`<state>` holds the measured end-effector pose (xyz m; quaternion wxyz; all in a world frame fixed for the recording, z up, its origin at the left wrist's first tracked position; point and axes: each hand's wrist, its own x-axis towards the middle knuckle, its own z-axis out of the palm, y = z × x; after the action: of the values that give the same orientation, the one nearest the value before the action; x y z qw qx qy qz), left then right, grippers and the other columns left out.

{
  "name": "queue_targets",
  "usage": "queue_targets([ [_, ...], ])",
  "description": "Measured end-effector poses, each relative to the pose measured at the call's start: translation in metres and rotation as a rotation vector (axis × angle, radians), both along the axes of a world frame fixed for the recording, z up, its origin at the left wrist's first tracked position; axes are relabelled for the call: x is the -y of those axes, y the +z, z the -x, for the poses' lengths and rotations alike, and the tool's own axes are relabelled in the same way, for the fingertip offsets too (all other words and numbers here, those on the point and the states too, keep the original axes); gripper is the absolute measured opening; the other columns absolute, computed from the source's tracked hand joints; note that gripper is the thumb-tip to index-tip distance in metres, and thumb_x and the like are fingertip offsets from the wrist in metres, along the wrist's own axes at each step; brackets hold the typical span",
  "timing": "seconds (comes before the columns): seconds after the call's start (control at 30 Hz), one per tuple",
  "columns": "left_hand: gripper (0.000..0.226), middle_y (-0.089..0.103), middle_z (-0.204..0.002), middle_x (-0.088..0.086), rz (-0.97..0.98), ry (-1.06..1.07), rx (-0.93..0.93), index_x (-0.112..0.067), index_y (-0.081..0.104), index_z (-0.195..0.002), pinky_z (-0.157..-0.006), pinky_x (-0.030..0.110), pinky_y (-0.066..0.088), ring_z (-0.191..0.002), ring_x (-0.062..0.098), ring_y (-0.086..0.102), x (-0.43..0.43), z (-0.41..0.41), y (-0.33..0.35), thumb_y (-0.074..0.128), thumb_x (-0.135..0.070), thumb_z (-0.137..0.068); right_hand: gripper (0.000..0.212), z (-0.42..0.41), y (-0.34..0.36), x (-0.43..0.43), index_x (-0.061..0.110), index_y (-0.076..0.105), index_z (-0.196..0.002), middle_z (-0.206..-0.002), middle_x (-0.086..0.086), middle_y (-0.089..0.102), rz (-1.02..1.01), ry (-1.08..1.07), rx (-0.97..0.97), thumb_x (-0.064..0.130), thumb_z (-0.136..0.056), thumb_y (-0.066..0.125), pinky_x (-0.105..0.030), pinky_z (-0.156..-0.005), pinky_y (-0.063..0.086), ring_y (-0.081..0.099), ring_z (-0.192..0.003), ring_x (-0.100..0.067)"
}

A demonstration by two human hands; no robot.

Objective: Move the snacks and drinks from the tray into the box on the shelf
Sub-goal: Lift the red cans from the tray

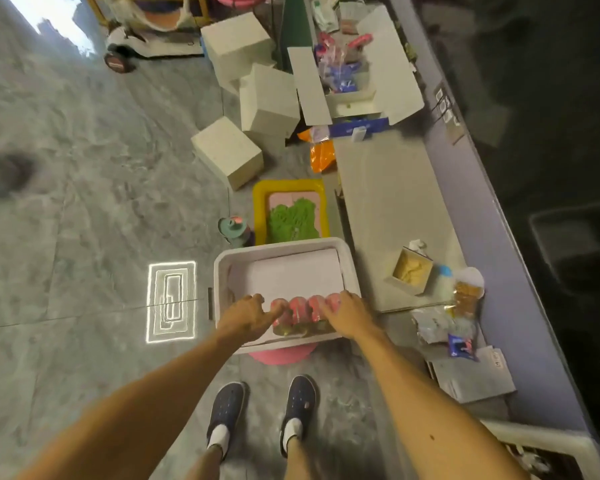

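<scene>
item: pack of pink-capped bottles [300, 315], lying at the near edge of the white tray [350, 261], gripped from both ends. left hand [248, 317] fingers are curled over the left end; right hand [347, 315] fingers are spread over the right end. judged fairly heavy, rigid bottles under slippery film; best held at the ends, beneath the pack. destination box [378, 67] is seen well beyond the fingers.

The left hand [248, 315] and right hand [347, 315] cover the ends of the pink-capped bottles [300, 315], so the grip itself cannot be judged. The pink object [283, 355] under the white tray [219, 271] is mostly hidden. Contents of the open box [350, 95] on the shelf [388, 188] are too blurred to identify.
</scene>
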<state>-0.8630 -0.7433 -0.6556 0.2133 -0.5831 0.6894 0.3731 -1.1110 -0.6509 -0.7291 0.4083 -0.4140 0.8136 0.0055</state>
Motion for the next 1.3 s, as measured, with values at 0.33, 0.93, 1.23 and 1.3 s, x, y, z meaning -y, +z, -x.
queue_targets([
  [0.33, 0.090, 0.072, -0.094, 0.009, -0.262, 0.235, 0.006, -0.005, 0.070, -0.110, -0.070, 0.033, 0.052, -0.078, 0.025, 0.068, 0.003, 0.017, -0.145, 0.044, -0.088, -0.083, 0.030, 0.001, -0.068, 0.020, 0.028, 0.071, -0.096, -0.085, 0.001, 0.069, -0.106, -0.113, 0.045, 0.055, -0.099, 0.059, -0.030, -0.058, 0.047, 0.064, -0.074, -0.018],
  [0.93, 0.070, 0.070, -0.110, 0.007, -0.107, 0.490, -0.411, -0.025, 0.054, -0.121, -0.074, 0.040, 0.064, -0.091, 0.024, 0.076, 0.047, -0.019, -0.035, 0.098, -0.037, -0.068, 0.054, 0.013, 0.003, 0.035, 0.031, 0.064, -0.108, -0.108, -0.002, 0.073, 0.136, -0.494, 0.306, 0.031, -0.062, 0.092, -0.049, -0.083, 0.064, 0.073, -0.096, -0.020],
  [1.23, 0.068, 0.073, -0.090, -0.017, 0.128, 0.127, -0.713, -0.041, 0.055, -0.126, -0.067, 0.019, 0.058, -0.077, -0.005, 0.071, 0.083, -0.016, 0.148, 0.094, -0.015, -0.077, 0.048, -0.004, 0.217, 0.013, 0.034, 0.065, -0.119, -0.115, 0.012, 0.073, 0.627, -0.620, 0.314, 0.025, -0.080, 0.092, -0.032, -0.090, 0.059, 0.070, -0.107, -0.009],
  [1.3, 0.066, 0.073, -0.090, -0.024, 0.142, 0.040, -0.748, -0.049, 0.053, -0.120, -0.067, 0.017, 0.058, -0.079, -0.011, 0.070, 0.088, -0.012, 0.189, 0.094, -0.022, -0.076, 0.048, -0.014, 0.256, 0.002, 0.028, 0.067, -0.123, -0.116, 0.013, 0.073, 0.708, -0.674, 0.289, 0.023, -0.082, 0.091, -0.029, -0.090, 0.056, 0.069, -0.110, -0.009],
])
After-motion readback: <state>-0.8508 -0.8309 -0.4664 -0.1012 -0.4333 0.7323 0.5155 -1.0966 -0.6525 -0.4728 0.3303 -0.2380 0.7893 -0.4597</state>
